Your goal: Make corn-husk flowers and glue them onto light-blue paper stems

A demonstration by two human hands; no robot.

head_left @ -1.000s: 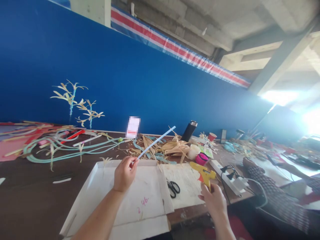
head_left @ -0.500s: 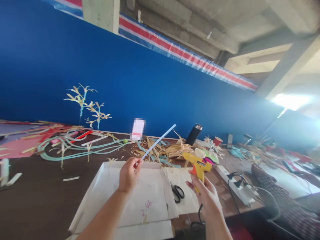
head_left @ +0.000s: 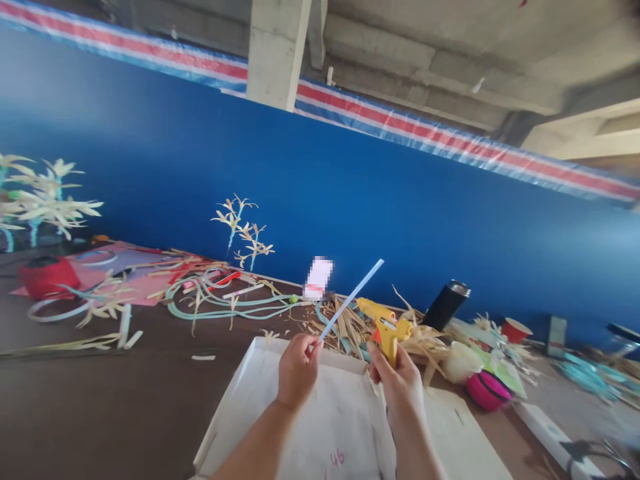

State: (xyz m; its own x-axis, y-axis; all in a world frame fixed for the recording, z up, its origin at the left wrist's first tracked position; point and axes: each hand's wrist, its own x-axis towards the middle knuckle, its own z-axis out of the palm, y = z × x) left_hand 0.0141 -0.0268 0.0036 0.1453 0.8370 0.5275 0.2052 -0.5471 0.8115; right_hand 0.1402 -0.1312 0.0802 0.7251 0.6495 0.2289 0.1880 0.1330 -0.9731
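Over a white tray (head_left: pixel 227 400), left hand (head_left: pixel 299 373), fingers pinching a pale strip (head_left: pixel 351 300) near its lower end, which leaves most of its length free; right hand (head_left: pixel 397 381) grasps a yellow glue gun (head_left: pixel 387 325) by the handle, perhaps for aiming, its tip near the strip. Tray probably placed below as work surface. Beyond, dried husks (head_left: pixel 341 325) heaped within reach; black bottle (head_left: pixel 444 307) right of them

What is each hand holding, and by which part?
The left hand holds a pale blue strip by its lower end; the right hand holds a yellow glue gun by its handle.
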